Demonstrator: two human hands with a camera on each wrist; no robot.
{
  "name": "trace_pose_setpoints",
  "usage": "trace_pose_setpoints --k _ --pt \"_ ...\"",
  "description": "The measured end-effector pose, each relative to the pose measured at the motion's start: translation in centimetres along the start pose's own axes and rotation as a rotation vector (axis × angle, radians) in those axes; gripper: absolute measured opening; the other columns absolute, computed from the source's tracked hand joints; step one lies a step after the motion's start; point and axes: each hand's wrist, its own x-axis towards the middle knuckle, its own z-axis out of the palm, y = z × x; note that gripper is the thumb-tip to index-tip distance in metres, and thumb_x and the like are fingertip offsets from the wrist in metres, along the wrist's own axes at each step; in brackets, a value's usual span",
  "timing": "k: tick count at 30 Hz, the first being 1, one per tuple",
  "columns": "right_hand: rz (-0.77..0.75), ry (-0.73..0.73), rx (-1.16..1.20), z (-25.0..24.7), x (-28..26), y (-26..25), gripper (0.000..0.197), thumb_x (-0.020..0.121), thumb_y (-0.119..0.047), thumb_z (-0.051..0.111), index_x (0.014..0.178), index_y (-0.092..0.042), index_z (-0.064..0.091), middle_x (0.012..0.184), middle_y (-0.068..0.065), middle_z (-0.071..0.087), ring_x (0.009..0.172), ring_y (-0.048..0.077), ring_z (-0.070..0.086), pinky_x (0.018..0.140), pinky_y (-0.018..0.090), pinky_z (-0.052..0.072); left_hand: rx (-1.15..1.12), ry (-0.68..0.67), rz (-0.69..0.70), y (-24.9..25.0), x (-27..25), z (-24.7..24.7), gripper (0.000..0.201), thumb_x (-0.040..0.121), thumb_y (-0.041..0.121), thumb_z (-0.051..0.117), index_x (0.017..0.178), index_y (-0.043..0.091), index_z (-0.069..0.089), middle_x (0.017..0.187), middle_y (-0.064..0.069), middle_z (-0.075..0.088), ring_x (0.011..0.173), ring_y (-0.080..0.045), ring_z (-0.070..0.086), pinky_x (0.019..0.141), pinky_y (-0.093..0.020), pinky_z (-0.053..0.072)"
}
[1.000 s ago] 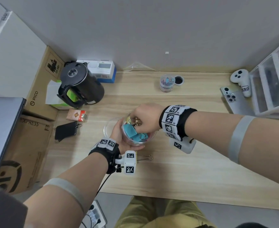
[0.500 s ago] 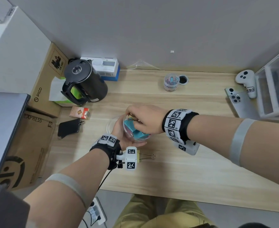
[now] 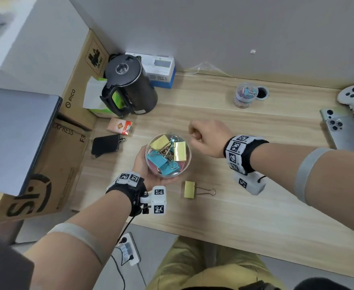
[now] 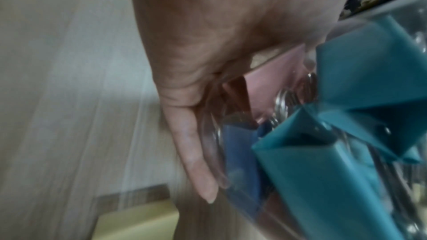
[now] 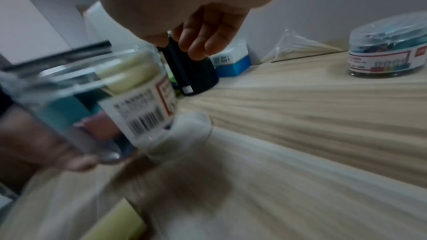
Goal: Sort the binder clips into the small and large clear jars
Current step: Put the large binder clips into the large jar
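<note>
Desk layout, seen from the near edge

The large jar sits mid-desk in the left hand, clips inside; one loose clip lies just before it, the small jar far behind-right, the kettle behind-left.

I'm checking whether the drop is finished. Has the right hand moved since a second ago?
Yes. The right hand was over the large jar, fingers inside; it has come out and now sits to the jar's right, toward the small jar.

A pale wood desk meets a plain grey wall beyond both hands.
</note>
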Motion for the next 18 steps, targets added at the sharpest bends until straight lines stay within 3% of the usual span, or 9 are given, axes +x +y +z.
trace_pose_setpoints --k 3,6,9,11,15,18 --pt "0.009 -0.291 -0.098 2.2 -0.3 0.5 0.017 0.080 -0.034 0.061 0.090 -0.020 0.057 0.074 -0.009 0.057 0.069 0.021 0.056 0.064 0.033 0.050 -0.027 0.013 0.007 0.3 -0.5 -1.4 0.069 0.086 0.063 0.048 0.133 0.015 0.060 0.127 -0.021 0.066 0.107 -0.043 0.066 0.080 -0.054 0.057" --pt "0.011 -0.472 -0.194 5.0 -0.8 0.0 0.040 0.072 -0.051 0.068 0.095 -0.020 0.059 0.082 -0.005 0.060 0.074 0.020 0.058 0.067 0.034 0.053 -0.034 0.032 0.008 0.5 -0.6 -2.6 0.070 0.087 0.065 0.045 0.133 0.014 0.059 0.125 -0.022 0.066 0.107 -0.043 0.065 0.087 -0.055 0.053" --pt "-0.074 -0.573 -0.301 7.6 -1.1 -1.3 0.060 0.063 -0.068 0.070 0.095 -0.018 0.058 0.085 -0.004 0.059 0.074 0.020 0.057 0.062 0.030 0.046 -0.028 0.048 0.003 0.5 -0.4 -3.3 0.072 0.087 0.067 0.045 0.134 0.014 0.059 0.128 -0.022 0.065 0.109 -0.044 0.064 0.089 -0.055 0.052" --pt "-0.128 -0.618 -0.352 8.5 -1.3 -2.1 0.067 0.059 -0.069 0.075 0.099 -0.018 0.058 0.088 -0.004 0.059 0.072 0.020 0.055 0.061 0.029 0.041 -0.015 0.053 0.002 0.6 -0.4 -3.5 0.071 0.088 0.067 0.045 0.134 0.015 0.059 0.129 -0.021 0.065 0.109 -0.043 0.064 0.086 -0.055 0.053" --pt "-0.137 -0.640 -0.450 9.3 -2.1 -2.7 0.069 0.066 -0.061 0.072 0.118 -0.019 0.055 0.099 0.002 0.064 0.086 0.026 0.064 0.069 0.032 0.047 -0.006 0.058 -0.007 0.7 -0.3 -3.6 0.070 0.087 0.065 0.047 0.134 0.015 0.060 0.130 -0.020 0.065 0.112 -0.043 0.064 0.087 -0.055 0.054" --pt "-0.104 -0.631 -0.446 9.1 -2.7 -2.4 0.060 0.073 -0.051 0.068 0.119 -0.014 0.054 0.100 0.006 0.061 0.081 0.029 0.061 0.062 0.031 0.042 -0.003 0.060 -0.009 1.0 -0.2 -3.2 0.067 0.087 0.063 0.047 0.131 0.015 0.061 0.128 -0.021 0.066 0.112 -0.044 0.064 0.091 -0.057 0.052"
